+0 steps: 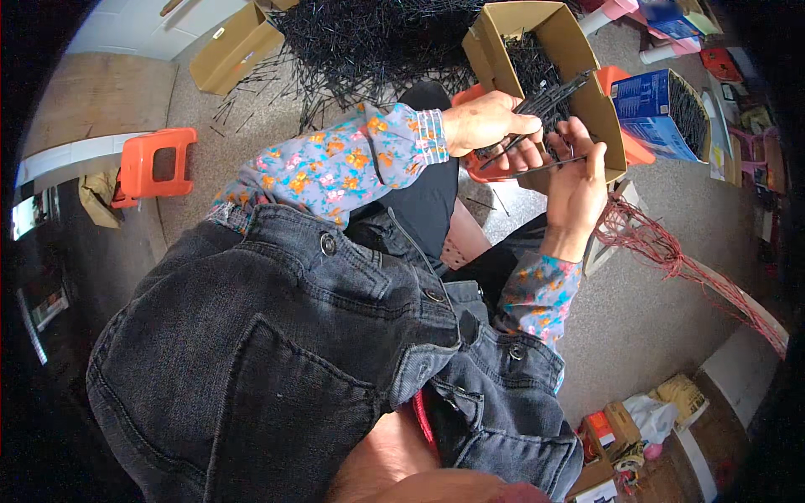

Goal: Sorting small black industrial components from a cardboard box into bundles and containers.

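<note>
My left hand point(489, 126) is closed around a bundle of thin black rods point(553, 95), whose ends stick out to the upper right. Their exact kind is too small to tell. Beside it, my right hand point(579, 180) is turned palm up with curled fingers, its thumb against a single thin black rod point(555, 164). Both hands are over the near end of an open cardboard box point(577, 38), which has more black rods point(530, 63) inside. The hands partly hide the box's near end.
A large heap of black rods point(369, 50) covers the floor at the far left, near a cardboard piece point(235, 52). Orange stools stand at left point(130, 168) and under the box point(633, 147). A blue box of rods point(650, 109) and red wires point(662, 247) are at right.
</note>
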Demonstrator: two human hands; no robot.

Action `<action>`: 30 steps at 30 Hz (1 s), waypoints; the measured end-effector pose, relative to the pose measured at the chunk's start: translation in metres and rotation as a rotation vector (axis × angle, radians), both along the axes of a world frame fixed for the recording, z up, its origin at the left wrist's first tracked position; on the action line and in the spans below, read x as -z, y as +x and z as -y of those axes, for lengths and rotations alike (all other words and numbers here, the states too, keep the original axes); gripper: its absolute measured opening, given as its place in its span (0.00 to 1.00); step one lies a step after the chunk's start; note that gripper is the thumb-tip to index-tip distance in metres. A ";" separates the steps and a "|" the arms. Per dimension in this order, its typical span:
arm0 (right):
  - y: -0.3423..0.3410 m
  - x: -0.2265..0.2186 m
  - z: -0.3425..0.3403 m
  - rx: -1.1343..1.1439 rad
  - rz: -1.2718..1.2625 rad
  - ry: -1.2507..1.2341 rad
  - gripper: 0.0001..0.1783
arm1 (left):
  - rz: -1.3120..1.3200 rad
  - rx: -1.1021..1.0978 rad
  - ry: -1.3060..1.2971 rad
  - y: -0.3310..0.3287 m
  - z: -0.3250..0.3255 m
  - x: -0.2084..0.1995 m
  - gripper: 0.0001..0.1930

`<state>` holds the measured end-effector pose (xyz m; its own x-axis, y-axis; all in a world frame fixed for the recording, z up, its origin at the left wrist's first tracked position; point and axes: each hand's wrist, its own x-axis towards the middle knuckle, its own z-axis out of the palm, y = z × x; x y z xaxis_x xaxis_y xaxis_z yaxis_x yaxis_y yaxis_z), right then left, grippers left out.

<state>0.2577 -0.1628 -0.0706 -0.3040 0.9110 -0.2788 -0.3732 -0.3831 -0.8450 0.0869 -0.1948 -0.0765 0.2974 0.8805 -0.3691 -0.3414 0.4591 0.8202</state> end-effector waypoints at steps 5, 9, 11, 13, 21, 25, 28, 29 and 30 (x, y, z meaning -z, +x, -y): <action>0.003 0.001 -0.005 0.003 -0.105 -0.045 0.29 | 0.084 0.039 -0.061 0.001 0.000 0.000 0.11; -0.003 -0.004 -0.004 0.082 -0.098 -0.067 0.30 | 0.154 0.107 -0.094 -0.001 0.001 -0.001 0.12; 0.006 0.009 -0.010 0.064 -0.121 -0.010 0.30 | 0.213 0.088 -0.106 -0.002 0.001 0.000 0.12; 0.008 0.013 -0.011 0.044 -0.144 0.045 0.30 | 0.209 0.074 -0.101 -0.004 0.000 0.002 0.12; 0.012 0.013 -0.008 0.063 -0.230 0.013 0.23 | 0.331 0.059 -0.138 -0.008 -0.004 0.011 0.12; 0.020 0.020 -0.008 0.193 -0.261 0.026 0.18 | 0.325 -0.026 -0.100 -0.011 -0.007 0.013 0.12; 0.014 0.011 0.004 0.385 -0.060 0.190 0.13 | 0.250 -0.126 -0.073 -0.010 -0.008 0.014 0.13; 0.007 0.003 0.009 0.383 -0.059 0.195 0.13 | 0.253 -0.126 -0.068 -0.008 -0.008 0.011 0.13; 0.001 -0.002 0.014 0.426 0.154 0.289 0.13 | 0.262 -0.130 -0.072 -0.006 -0.008 0.009 0.13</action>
